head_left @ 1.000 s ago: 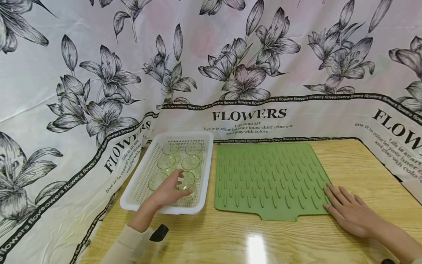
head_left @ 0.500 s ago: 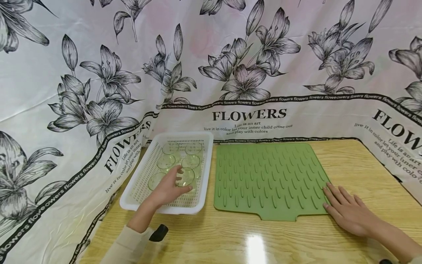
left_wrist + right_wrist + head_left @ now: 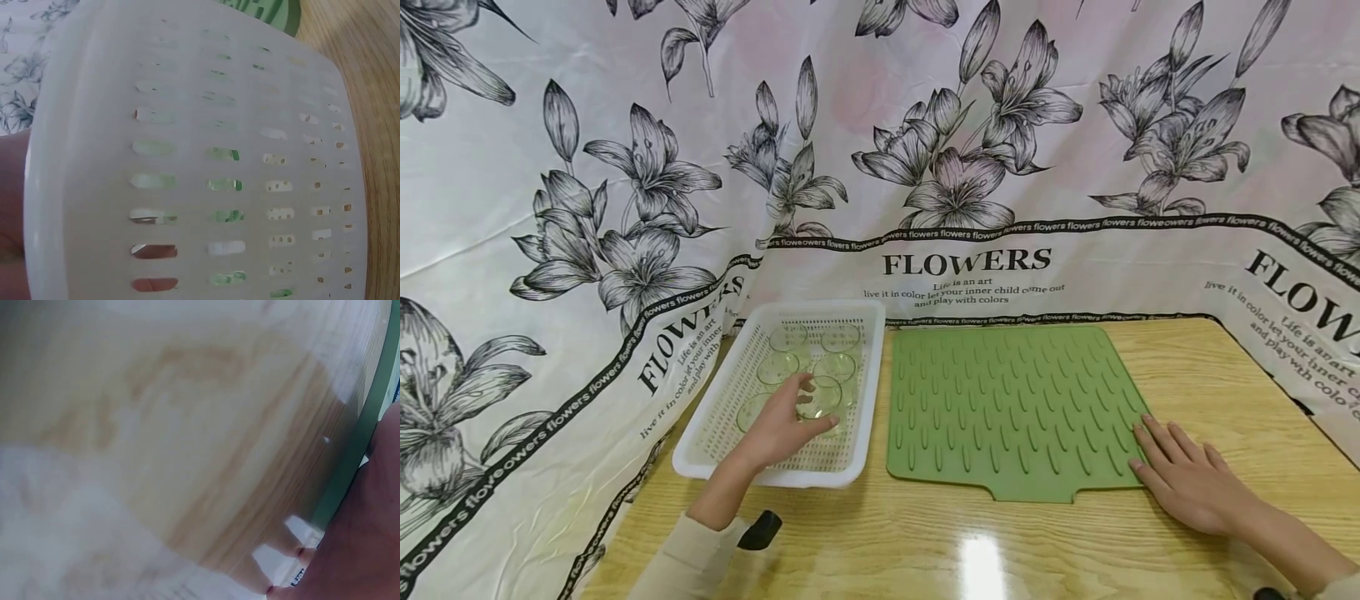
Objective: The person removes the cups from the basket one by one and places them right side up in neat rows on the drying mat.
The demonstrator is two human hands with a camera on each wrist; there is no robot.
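I find the left grip [image 3: 781, 427] grasping a glass [image 3: 822, 398] in the basket [image 3: 874, 392], the right grip [image 3: 1197, 487] released, touching the mat [image 3: 1015, 408], presumably to steady it.

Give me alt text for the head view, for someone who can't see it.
The left hand grips the near-right of six clear cups in a white basket. To the right, a green ridged mat lies on a wooden table, the right hand at its right edge.

Cream left sleeve [image 3: 685, 560], rounded black wrist piece [image 3: 761, 530] beside it, cream right sleeve [image 3: 1342, 588], black right-wrist piece [image 3: 1267, 593]
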